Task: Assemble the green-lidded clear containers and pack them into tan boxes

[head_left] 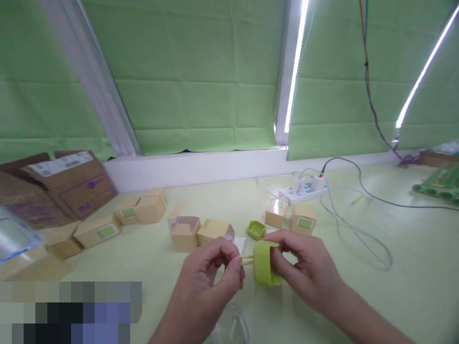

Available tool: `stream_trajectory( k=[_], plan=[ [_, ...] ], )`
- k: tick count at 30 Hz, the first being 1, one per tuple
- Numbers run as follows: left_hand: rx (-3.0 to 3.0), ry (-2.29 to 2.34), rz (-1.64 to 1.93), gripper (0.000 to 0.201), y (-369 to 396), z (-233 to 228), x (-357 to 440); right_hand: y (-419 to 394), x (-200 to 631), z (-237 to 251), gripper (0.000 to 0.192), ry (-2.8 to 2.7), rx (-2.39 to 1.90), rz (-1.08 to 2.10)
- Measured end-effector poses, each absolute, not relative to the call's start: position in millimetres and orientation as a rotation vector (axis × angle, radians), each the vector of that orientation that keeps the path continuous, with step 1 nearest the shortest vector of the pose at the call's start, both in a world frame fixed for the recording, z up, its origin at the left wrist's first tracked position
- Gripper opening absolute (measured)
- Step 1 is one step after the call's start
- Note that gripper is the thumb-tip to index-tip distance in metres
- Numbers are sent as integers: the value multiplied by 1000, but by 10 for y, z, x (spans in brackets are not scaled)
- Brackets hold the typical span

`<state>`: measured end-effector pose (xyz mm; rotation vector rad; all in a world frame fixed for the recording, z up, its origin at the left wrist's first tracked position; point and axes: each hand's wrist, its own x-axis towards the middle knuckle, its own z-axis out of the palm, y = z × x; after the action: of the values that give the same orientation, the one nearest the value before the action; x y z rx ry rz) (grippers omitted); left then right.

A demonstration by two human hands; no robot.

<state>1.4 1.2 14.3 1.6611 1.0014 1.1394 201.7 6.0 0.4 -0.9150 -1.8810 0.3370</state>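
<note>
Ahead of you a pale green table (394,267) runs to a white sill under green blinds (201,71), and at the far left a stack of brown cardboard cartons (60,184) leans against that sill. Smaller tan boxes (125,215) with green labels lie scattered from the left toward the middle, one open tan box (184,231) among them, and two more labelled boxes (304,219) stand just beyond your hands. A white power strip (304,191) sits farther back on the right, its cables (358,234) looping across the table. Your right hand (308,270) is closed round a green rounded case (264,263), thumb on top and fingers behind it, holding it up near the middle of the scene, just above the table. Your left hand (211,272) sits immediately left of the case with its thumb and forefinger pinched together on the ends of thin pale sticks (246,259), which reach rightward into the case's open side. A small green cap (256,229) lies on the table just beyond the case, apart from both hands. Part of a clear plastic piece (233,327) shows at the near edge below your hands.
</note>
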Motion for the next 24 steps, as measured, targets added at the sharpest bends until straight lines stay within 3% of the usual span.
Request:
stream_trajectory(
  k=[11, 20, 24],
  plan=[
    [1573, 1046, 1198, 22, 96, 109, -10, 129, 2055, -14, 17, -1948, -885, 327],
    [2010, 1162, 1089, 19, 28, 121, 7, 181, 2116, -33, 20, -1960, -987, 258],
    [1782, 1120, 1194, 18, 60, 117, -18, 186, 2130, -33, 20, -1992, -988, 296]
  ],
)
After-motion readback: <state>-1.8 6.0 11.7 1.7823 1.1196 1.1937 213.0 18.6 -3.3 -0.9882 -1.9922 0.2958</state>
